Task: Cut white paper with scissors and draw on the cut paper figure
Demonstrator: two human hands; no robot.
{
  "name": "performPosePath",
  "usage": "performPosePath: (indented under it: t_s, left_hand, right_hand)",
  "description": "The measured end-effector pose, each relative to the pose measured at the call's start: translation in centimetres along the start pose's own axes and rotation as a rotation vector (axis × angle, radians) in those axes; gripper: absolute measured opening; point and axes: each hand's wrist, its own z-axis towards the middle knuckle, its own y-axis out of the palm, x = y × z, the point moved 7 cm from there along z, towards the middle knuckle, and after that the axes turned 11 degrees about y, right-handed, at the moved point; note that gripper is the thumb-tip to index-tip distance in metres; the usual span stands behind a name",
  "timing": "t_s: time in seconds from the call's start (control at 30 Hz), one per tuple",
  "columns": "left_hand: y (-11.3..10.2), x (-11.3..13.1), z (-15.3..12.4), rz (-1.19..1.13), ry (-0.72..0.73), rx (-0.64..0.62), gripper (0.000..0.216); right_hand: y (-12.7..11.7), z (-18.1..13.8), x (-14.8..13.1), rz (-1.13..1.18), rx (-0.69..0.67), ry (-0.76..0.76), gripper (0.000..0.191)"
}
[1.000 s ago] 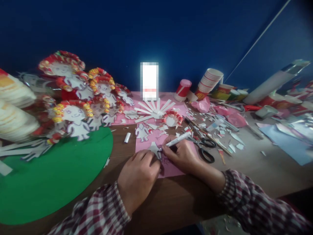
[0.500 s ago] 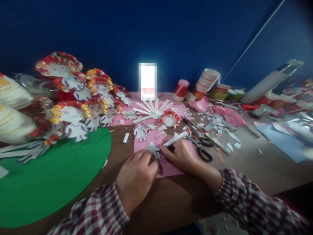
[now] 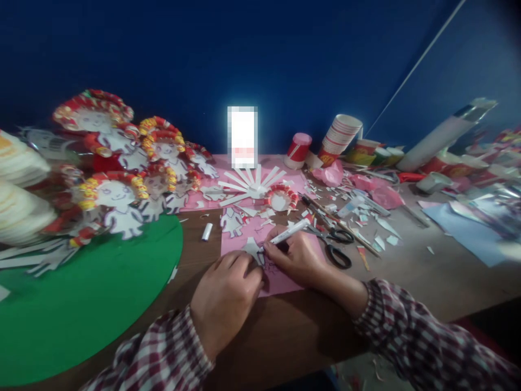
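Note:
My right hand (image 3: 303,262) is closed around a white marker pen (image 3: 291,231), its tip down at the edge of a small white paper dress cutout (image 3: 251,245). My left hand (image 3: 228,298) rests with curled fingers on that cutout, pinning it and hiding its lower left part. Beneath both lies a pink paper sheet (image 3: 280,285) with dark pen marks on it. The pen's white cap (image 3: 207,232) lies apart, to the left of the sheet. Another outlined paper dress cutout (image 3: 232,222) is on the sheet's upper left corner.
Black-handled scissors (image 3: 338,257) lie right of my right hand, beside scattered paper scraps (image 3: 380,243). Paper dolls with red-and-yellow hair (image 3: 118,193) stand by a green round board (image 3: 101,304) at left. Behind are a lit phone-like screen (image 3: 243,130) and stacked paper cups (image 3: 341,136).
The view has shifted slightly, so everything sits a little further left. Both hands keep nearly the same pose, the pen still at the cutout's edge.

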Motion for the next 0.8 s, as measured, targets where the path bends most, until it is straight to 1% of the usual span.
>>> performPosePath:
  t_s: [0.23, 0.43, 0.63, 0.8]
  left_hand:
    - [-0.01, 0.11, 0.08, 0.012, 0.018, 0.013, 0.013]
    - [0.01, 0.14, 0.06, 0.02, 0.023, 0.018, 0.012]
    - [0.05, 0.07, -0.03, 0.013, 0.022, 0.029, 0.012]
    - [0.0, -0.1, 0.04, -0.031, 0.0, 0.037, 0.014]
  right_hand:
    - [-0.09, 0.05, -0.28, -0.033, 0.002, -0.015, 0.02]
    - [-0.06, 0.0, -0.34, -0.052, -0.007, -0.022, 0.025]
    - [-0.03, 0.05, -0.16, -0.046, -0.022, -0.007, 0.023]
    - [0.01, 0.05, -0.15, -0.049, -0.013, -0.03, 0.022]
